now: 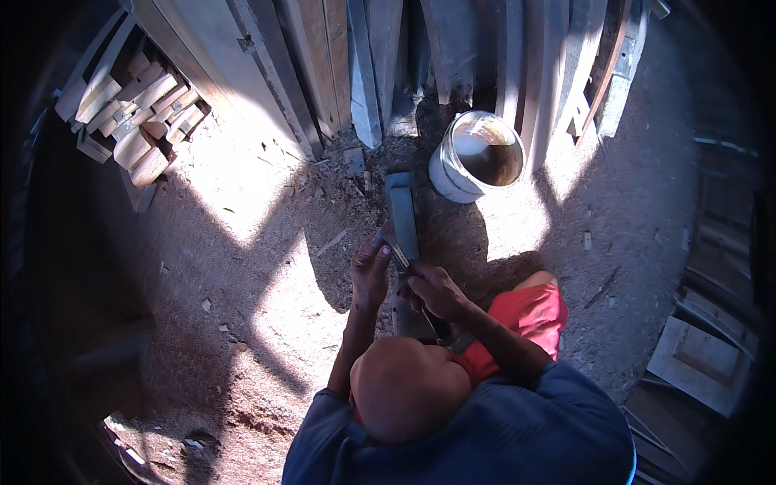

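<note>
My left hand (370, 267) is raised in front of my bent knee, its thumb and fingers pinching the far end of a narrow metal-bladed tool (398, 250) that looks like a chisel. Closed round the near part of it is my right hand (436, 289); a dark length shows below that hand. The exact kind of tool is hard to make out. Just beyond the hands, a long grey-green block (402, 212), like a sharpening stone, lies on the ground, pointing away from me. My hands partly cover its near end.
A whitish bucket (457, 179) with murky liquid stands beyond the block to the right. Planks (327, 65) lean along the far side. Cut wood pieces (145, 121) are stacked at far left. Shavings litter the ground (210, 307). A wooden panel (702, 364) lies at right.
</note>
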Motion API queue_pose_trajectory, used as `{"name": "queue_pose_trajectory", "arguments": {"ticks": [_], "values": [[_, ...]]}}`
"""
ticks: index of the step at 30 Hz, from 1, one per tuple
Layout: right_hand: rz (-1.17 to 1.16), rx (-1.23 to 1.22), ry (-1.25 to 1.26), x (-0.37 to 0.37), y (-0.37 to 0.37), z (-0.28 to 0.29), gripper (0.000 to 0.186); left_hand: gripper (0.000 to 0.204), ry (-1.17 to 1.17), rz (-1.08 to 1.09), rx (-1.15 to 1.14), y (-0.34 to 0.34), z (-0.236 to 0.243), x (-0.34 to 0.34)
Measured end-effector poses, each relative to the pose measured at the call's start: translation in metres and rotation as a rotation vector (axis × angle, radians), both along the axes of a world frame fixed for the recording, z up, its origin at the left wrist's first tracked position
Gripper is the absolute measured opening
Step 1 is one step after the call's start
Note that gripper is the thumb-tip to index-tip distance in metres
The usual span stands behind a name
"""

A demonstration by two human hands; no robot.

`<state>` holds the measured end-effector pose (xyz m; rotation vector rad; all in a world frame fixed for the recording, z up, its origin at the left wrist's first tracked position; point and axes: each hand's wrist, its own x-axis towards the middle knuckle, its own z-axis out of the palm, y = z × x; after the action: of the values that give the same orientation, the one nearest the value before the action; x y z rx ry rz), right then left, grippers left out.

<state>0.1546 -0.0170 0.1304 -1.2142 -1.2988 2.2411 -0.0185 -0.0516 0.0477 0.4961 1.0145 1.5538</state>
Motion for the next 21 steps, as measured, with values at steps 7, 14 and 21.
{"name": "queue_pose_trajectory", "arguments": {"ticks": [7,14,21], "values": [[0.048,0.084,-0.065,-0.004,0.0,0.012,0.02,0.044,-0.099,-0.001,0.12,-0.002,-0.002,-0.005],[0.052,0.157,-0.084,0.002,0.0,0.01,0.023,0.041,-0.109,-0.012,0.114,-0.002,0.002,-0.003],[0.075,0.406,-0.206,-0.001,0.003,0.023,0.025,0.045,-0.223,0.043,0.127,0.002,0.032,-0.003]]}}
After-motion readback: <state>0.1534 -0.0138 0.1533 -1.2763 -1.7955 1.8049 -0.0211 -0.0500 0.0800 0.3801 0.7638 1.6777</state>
